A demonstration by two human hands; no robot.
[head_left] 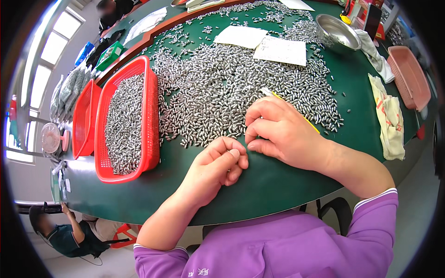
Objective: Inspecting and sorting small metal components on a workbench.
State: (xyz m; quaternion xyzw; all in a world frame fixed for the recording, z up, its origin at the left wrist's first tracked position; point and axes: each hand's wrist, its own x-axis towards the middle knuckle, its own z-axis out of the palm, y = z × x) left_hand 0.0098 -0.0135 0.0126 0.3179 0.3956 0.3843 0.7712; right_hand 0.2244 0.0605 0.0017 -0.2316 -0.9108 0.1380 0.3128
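Left hand (218, 162): curled into a loose fist on the green counter (259, 185), its grip pressed together, thumb against forefinger; whether a piece sits in the pinch cannot be told.
Right hand (282, 132): resting at the near edge of the heap, fingers bent and drawn in, grip closed on a thin yellow stick (278, 96) whose pale tip pokes out above the knuckles.
Metal pieces (232, 88): a broad spread of small, shiny, silver-grey cylinders, heaped just beyond both hands and covering the middle of the counter.
Red basket (127, 118): perforated plastic, rectangular, left of the heap, filled with the same metal pieces.
Second red basket (83, 118): just beside the first, further left.
Paper sheets (280, 50): white, flat, lying on the pile's far side.
Steel bowl (338, 31): round, polished, at the far right.
Cloth (391, 123): cream, crumpled, at the counter's right edge.
Sleeves (371, 222): purple fabric, white-trimmed cuffs.
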